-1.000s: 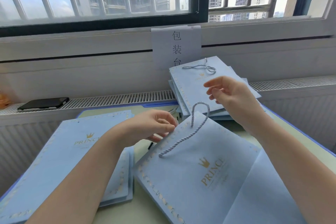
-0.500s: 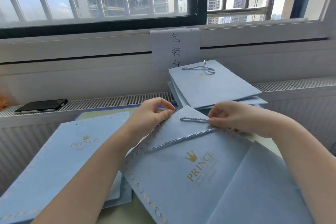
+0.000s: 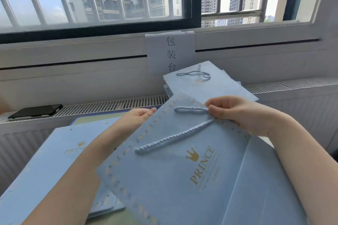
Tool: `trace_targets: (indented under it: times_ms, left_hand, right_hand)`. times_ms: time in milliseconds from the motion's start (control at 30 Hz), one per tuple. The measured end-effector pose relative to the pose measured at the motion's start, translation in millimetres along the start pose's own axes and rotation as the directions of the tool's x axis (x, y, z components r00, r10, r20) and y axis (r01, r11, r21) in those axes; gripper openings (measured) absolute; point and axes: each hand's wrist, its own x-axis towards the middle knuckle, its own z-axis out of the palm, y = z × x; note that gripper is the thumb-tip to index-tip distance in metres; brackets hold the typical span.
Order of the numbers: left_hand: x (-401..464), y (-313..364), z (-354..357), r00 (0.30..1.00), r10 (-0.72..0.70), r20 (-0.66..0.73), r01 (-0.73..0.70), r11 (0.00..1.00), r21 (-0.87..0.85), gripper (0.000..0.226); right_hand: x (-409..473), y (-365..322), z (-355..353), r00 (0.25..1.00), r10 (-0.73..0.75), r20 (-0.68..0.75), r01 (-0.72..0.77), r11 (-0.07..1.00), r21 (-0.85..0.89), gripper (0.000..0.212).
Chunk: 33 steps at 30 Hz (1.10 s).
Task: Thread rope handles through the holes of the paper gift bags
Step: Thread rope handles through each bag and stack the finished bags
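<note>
Under the window, on the tabletop: flat pale blue paper bags spread from left to right, largest things first.
Tabletop (image 3: pixel 102 120): only a greenish strip with a blue edge shows, between the bags and the white radiator grille.
Left stack (image 3: pixel 45 166): flat blue bags piled at the left, gold PRINCE print and crown facing up, partly under the left forearm.
Middle bag (image 3: pixel 164 179): the one being worked on, lying tilted, gold PRINCE and crown on its face, dotted border along its near-left and top edges; its top edge points toward the window.
Back stack (image 3: pixel 210 89): more blue bags behind the middle bag, leaning up toward the sill, with a thin cord loop (image 3: pixel 195 74) lying on the top one.
Paper sign (image 3: pixel 171 51): white sheet taped under the sill, three black characters down it.
Right hand (image 3: pixel 243 113): at the middle bag's top right edge, fingers curled and pinching the rope.
Left hand (image 3: pixel 137 117): gripping the bag's top left edge, thumb on the face, fingers tucked behind.
Phone (image 3: pixel 35 111): dark, lying flat on the grille at far left.
Rope handle (image 3: pixel 175 137): pale blue twisted cord on the middle bag, a small loop just left of the right hand, a long tail running down-left across the bag's face.
</note>
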Motion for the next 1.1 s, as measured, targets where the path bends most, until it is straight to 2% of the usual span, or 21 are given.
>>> trace_targets:
  times_ms: [33,100,167,233,300,333,367,400,467,500,567,600,667,733,800,867,967,1033,1100]
  left_hand:
    - [-0.1,-0.1,-1.8,1.0,0.024,-0.012,-0.026,0.985,-0.168,0.022]
    - [-0.1,3.2,2.5,1.0,0.029,0.003,-0.027,0.953,-0.302,0.063]
    - [10.7,5.6,4.5,0.999,-0.006,0.043,0.019,0.946,-0.323,0.069]
    - [5.8,14.9,6.7,0.993,0.021,0.114,0.036,0.88,-0.473,0.068]
    - [7.9,13.7,2.8,0.985,0.032,0.169,0.05,0.887,-0.458,0.084]
    - [12.0,7.6,1.1,0.987,0.02,0.16,0.044,0.921,-0.388,0.08]
    - [13.1,8.2,7.7,0.99,0.011,0.139,0.035,0.945,-0.326,0.067]
    - [14.7,7.0,14.0,0.995,0.001,0.1,0.029,0.956,-0.293,0.049]
    - [16.7,7.8,25.5,0.999,-0.049,0.018,0.052,0.938,-0.344,0.024]
    - [17.1,8.4,30.2,0.997,-0.071,-0.009,0.063,0.922,-0.381,0.02]
    - [19.2,8.2,37.9,0.995,-0.091,-0.027,0.074,0.922,-0.38,0.019]
    - [19.3,8.9,41.9,0.997,-0.081,-0.013,0.071,0.929,-0.363,0.019]
    - [19.0,11.2,49.4,0.998,-0.056,0.041,0.067,0.93,-0.361,0.02]
    - [17.1,14.4,56.8,0.997,-0.021,0.072,0.044,0.942,-0.334,0.023]
    - [16.1,17.0,64.1,0.999,0.02,0.04,-0.011,0.976,-0.215,0.035]
    - [16.9,17.4,73.1,0.993,0.111,-0.045,-0.111,0.994,0.003,0.051]
    - [18.2,12.8,86.3,0.924,0.339,-0.176,-0.257,0.893,0.37,0.062]
    - [15.1,15.8,91.7,0.858,0.455,-0.24,-0.327,0.842,0.43,0.054]
    - [9.7,22.5,92.7,0.773,0.557,-0.304,-0.441,0.816,0.373,0.03]
  right_hand:
    - [1.5,-1.0,0.0,0.992,-0.053,-0.111,0.055,0.998,0.015,0.037]
    - [6.7,-0.3,-2.0,0.925,-0.094,-0.369,0.123,0.991,0.058,0.03]
    - [12.0,4.9,-7.8,0.782,-0.062,-0.62,0.152,0.984,0.093,0.025]
    - [12.5,7.6,-13.3,0.601,-0.023,-0.799,0.169,0.981,0.099,0.026]
    - [10.3,6.6,-17.1,0.457,0.046,-0.888,0.213,0.964,0.16,0.027]
    - [9.4,5.0,-18.3,0.428,0.106,-0.898,0.257,0.938,0.233,0.028]
    - [8.5,2.0,-16.2,0.456,0.172,-0.873,0.321,0.883,0.342,0.029]
    - [8.4,0.1,-13.5,0.539,0.218,-0.813,0.391,0.79,0.471,0.032]
    - [8.4,-5.7,-6.7,0.747,0.179,-0.64,0.423,0.615,0.666,0.043]
    - [6.9,-11.5,0.2,0.813,0.121,-0.57,0.405,0.586,0.702,0.045]
    - [11.0,-11.4,12.0,0.882,-0.037,-0.47,0.387,0.628,0.676,0.04]
    - [15.5,-7.9,18.6,0.901,-0.098,-0.423,0.37,0.683,0.629,0.035]
    - [20.6,-3.8,35.3,0.944,-0.11,-0.313,0.282,0.76,0.585,0.027]
    - [23.3,-0.6,47.4,0.979,-0.091,-0.182,0.178,0.817,0.548,0.031]
    - [22.5,-0.1,53.5,0.993,-0.074,-0.093,0.111,0.862,0.494,0.036]
    - [20.3,-0.4,53.2,0.995,-0.093,-0.035,0.098,0.866,0.491,0.037]
    - [19.0,-6.7,52.4,0.989,-0.113,-0.09,0.144,0.834,0.533,0.037]
    - [18.7,-11.4,52.8,0.977,-0.148,-0.155,0.212,0.769,0.603,0.035]
    - [20.2,-12.7,48.8,0.95,-0.141,-0.28,0.295,0.705,0.645,0.029]
